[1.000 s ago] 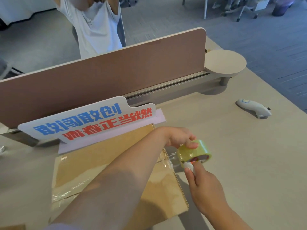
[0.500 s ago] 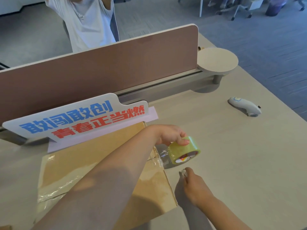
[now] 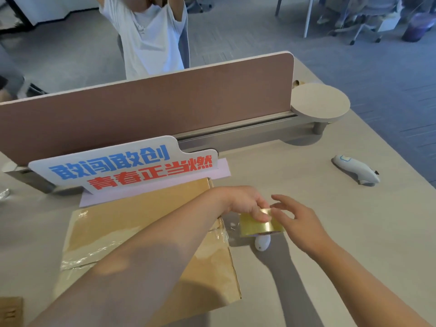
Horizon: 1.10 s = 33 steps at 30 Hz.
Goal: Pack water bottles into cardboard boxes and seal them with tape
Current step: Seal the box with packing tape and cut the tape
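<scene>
A flat brown cardboard box (image 3: 146, 234) lies on the desk, with clear tape across its top and a crinkled tape end at its right edge. Just right of it, my left hand (image 3: 247, 204) holds a roll of yellowish clear tape (image 3: 259, 226) from above, fingers curled over it. To the roll's right, my right hand (image 3: 298, 221) has spread fingers whose tips are at the roll, gripping nothing. A small white cutter (image 3: 262, 243) lies on the desk right below the roll. No water bottles are in view.
A sign with blue and red lettering (image 3: 127, 168) stands behind the box, against a brown divider (image 3: 153, 107). A white and blue handheld tool (image 3: 357, 172) lies at the far right. A round shelf (image 3: 320, 102) sits at the divider's end. A person stands beyond it.
My right hand has let go of the small white cutter, which now lies on the desk, and has risen to the tape roll's right side. My left hand keeps hold of the roll.
</scene>
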{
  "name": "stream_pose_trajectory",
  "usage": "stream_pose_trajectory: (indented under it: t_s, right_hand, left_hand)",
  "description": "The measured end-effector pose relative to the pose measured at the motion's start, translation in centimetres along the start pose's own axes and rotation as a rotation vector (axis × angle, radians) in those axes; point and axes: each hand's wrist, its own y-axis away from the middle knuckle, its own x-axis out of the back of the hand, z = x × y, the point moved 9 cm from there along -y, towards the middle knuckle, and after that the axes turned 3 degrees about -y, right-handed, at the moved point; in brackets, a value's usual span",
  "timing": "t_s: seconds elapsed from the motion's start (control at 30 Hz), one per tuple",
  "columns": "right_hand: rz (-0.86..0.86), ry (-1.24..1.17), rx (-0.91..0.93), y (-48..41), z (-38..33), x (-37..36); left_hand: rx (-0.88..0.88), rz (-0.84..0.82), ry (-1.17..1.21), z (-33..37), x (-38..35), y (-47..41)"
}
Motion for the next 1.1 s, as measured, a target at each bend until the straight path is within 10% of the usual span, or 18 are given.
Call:
stream_pose_trajectory:
  t_s: [0.3,0.8,1.1]
  right_hand:
    - [-0.388,0.06,0.02,-1.0,-0.8,-3.2]
    - [-0.201,0.491,0.363,-2.2,-3.6,-3.0]
    - [-0.184,0.233,0.249,-3.1,-3.4,0.0]
  left_hand:
    - [0.054,0.471,-0.343,0.4,3.3,4.4]
    - [0.696,0.946,-0.141,-6.6,-0.5,10.9]
    - [0.856,1.077,-0.205,-4.8,-0.4,10.1]
